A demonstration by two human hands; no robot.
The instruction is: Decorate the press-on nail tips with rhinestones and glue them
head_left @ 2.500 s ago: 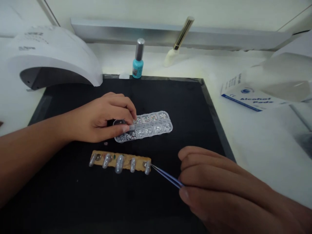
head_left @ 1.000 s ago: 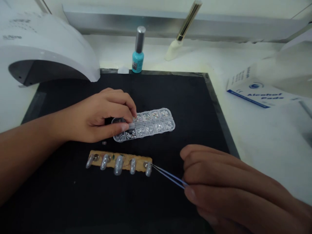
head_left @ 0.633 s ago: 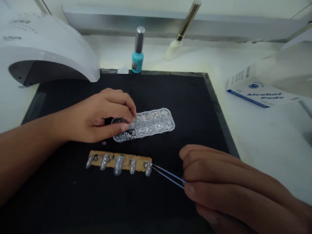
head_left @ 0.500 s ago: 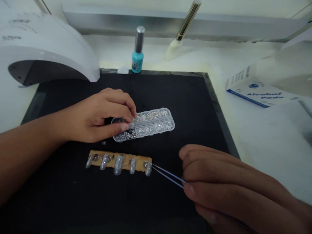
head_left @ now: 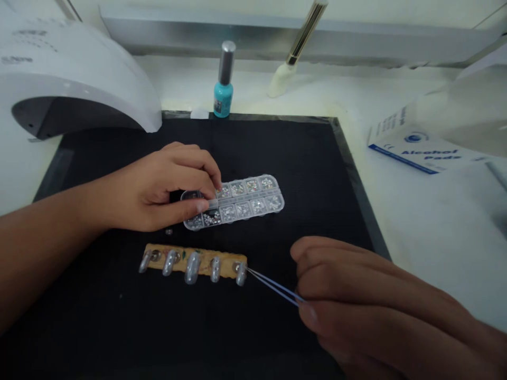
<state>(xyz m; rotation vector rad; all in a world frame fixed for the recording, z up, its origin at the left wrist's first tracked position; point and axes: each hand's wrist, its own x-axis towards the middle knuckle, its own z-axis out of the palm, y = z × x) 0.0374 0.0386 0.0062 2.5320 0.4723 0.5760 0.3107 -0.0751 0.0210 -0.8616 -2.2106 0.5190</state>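
My left hand [head_left: 170, 187] has its thumb and fingers closed on the left end of a clear rhinestone case [head_left: 247, 198] with small compartments of sparkling stones. In my right hand [head_left: 368, 295] is a pair of tweezers [head_left: 275, 287], pointing left. Their tips reach the rightmost silver false nail [head_left: 241, 274]; whether they grip a stone is too small to tell. Several glittery silver nails stand in a row on a tan display strip [head_left: 227, 266]. The middle nail [head_left: 192, 268] is the largest. A tiny loose stone [head_left: 169, 231] lies between case and strip.
A black mat [head_left: 190, 332] lies under everything. At the back left stands a white nail lamp [head_left: 91, 68]. Behind the mat are a turquoise polish bottle [head_left: 224, 97] and a pale bottle with a gold cap [head_left: 283, 79]. An alcohol pads box [head_left: 420, 150] sits at right.
The tweezers' two arms have come slightly closer together at the rightmost nail. My left hand, the case and the strip stay where they were.
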